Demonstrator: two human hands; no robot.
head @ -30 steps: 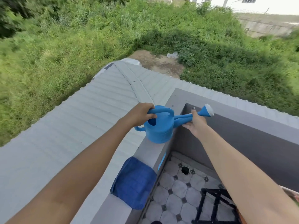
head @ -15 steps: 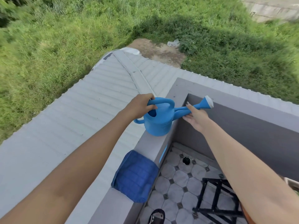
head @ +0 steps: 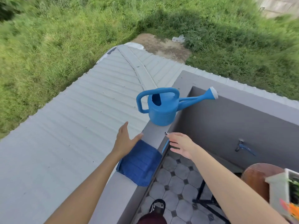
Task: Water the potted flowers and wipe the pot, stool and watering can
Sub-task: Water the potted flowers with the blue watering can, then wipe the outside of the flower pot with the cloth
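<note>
A blue watering can [head: 161,109] stands upright on the grey parapet wall [head: 152,135], its spout pointing right over the balcony. A folded blue cloth [head: 140,162] lies on the same wall, nearer to me. My left hand [head: 125,139] hovers open just above the cloth's far edge, fingers spread. My right hand [head: 181,144] is open too, over the wall's inner edge, holding nothing. At the right edge a white pot [head: 281,189] with green and orange plants sits on a brown round stool [head: 255,177] with a black frame.
A corrugated grey roof [head: 77,123] spreads left of the wall, with grass beyond. A tap with a blue handle [head: 242,146] sticks out of the inner wall. The balcony floor [head: 174,183] is tiled. My foot in a sandal [head: 157,206] shows below.
Both hands have let go of the watering can and drawn back toward me. The can stays on the wall. The view has tilted down, bringing the pot and stool in.
</note>
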